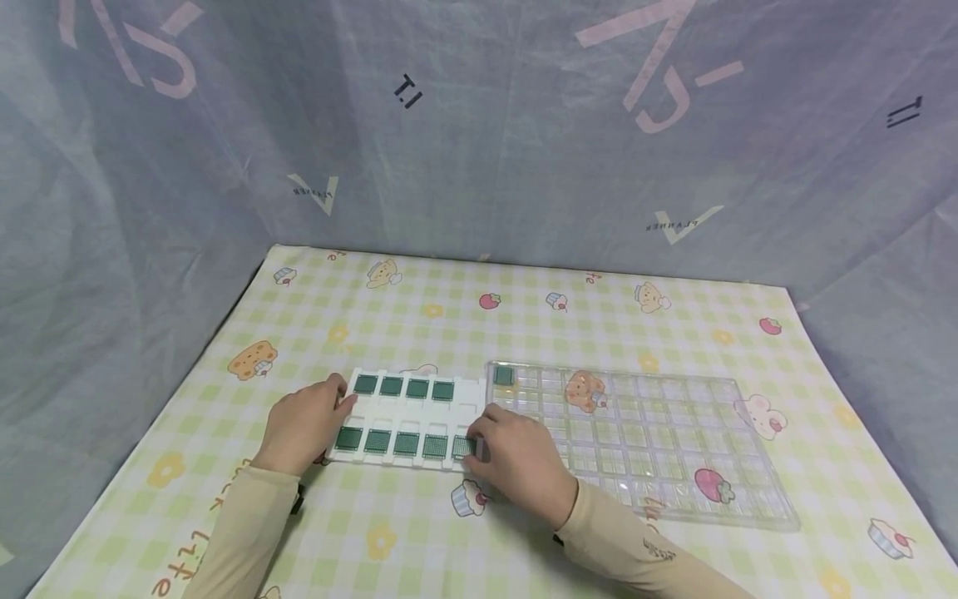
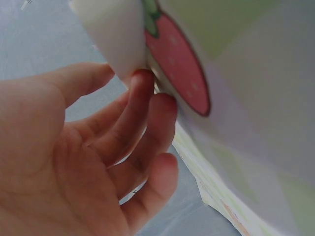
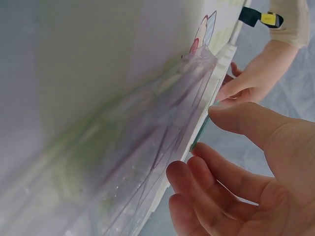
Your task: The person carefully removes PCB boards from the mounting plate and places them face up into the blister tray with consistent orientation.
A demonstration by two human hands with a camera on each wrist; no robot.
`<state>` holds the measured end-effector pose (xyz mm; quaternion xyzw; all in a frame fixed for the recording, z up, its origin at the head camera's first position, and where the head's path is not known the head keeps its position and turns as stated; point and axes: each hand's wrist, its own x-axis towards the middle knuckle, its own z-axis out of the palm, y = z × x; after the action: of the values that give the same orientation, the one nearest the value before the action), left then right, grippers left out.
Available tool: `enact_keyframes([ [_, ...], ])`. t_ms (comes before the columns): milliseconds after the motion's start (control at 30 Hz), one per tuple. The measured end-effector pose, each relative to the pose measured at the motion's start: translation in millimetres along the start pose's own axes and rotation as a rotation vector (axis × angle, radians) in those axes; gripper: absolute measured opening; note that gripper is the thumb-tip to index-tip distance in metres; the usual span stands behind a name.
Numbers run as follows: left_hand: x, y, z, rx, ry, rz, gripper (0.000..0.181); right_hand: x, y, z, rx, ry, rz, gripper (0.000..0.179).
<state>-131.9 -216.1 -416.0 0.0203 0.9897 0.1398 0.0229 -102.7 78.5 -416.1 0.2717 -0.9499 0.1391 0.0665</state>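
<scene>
So the left hand (image 1: 303, 423) has its thumb and fingertips pinched on the left edge of the white tray (image 1: 407, 411), fingers bent and the gap pretty much just the tray's thickness. The right hand (image 1: 520, 457) is at the tray's other end, thumb and index finger a chip's width apart, gripping the last green chip (image 1: 463, 449) of the near row by its edges; can't tell if it's lifted out of its pocket. Four other chips sit in that row, and four more in the far row, starting from the left. Right beside it is a big clear compartment tray (image 1: 756, 522), can't tell if the two touch, with a single chip (image 1: 505, 376) in its far left corner compartment. Everything's on a green checked tablecloth (image 1: 337, 532), with a grey printed curtain (image 1: 479, 166) behind.
</scene>
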Motion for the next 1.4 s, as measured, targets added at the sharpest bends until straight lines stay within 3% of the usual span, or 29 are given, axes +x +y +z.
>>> enact_keyframes([
  [667, -0.6, -1.1, 2.1, -0.012, -0.007, -0.005, 0.026, -1.4, 3.6, -7.6, 0.025, 0.032, 0.040, 0.025],
  [1400, -0.2, -0.8, 0.1, -0.013, -0.009, 0.004, 0.026, 5.7, 32.9, -15.6, 0.043, 0.070, 0.115, 0.026],
])
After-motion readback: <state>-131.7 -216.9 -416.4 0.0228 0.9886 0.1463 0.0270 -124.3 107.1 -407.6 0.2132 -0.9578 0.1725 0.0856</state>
